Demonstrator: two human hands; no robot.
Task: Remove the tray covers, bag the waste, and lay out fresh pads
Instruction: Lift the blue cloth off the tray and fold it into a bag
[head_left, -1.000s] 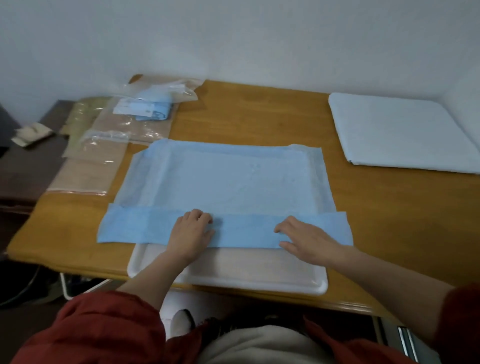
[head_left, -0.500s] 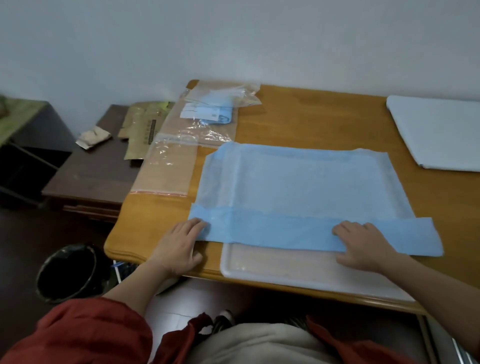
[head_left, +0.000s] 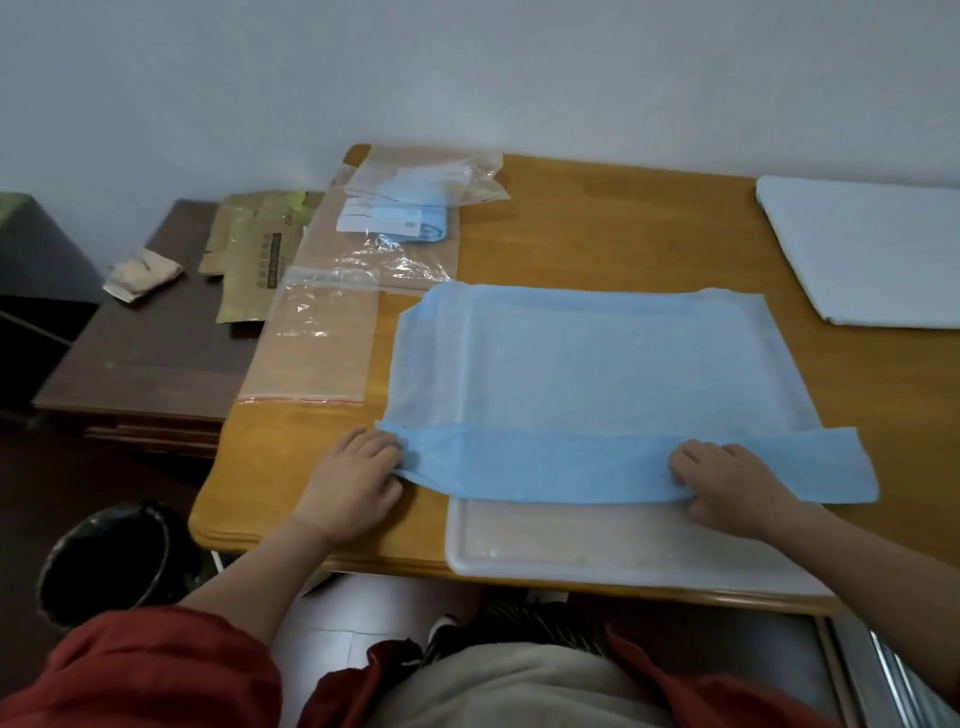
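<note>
- Moved apart: left hand (head_left: 358, 480) left of white tray (head_left: 571, 548), right hand (head_left: 727, 483) over its right side, curled fingers (head_left: 375, 442) pinching blue tray cover (head_left: 597, 364) by its folded strip.
- Draped across tray's far part; lift-off seemingly next.

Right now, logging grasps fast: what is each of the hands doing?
Left hand: pinches the blue cover at its fold.
Right hand: pinches the same fold.
</note>
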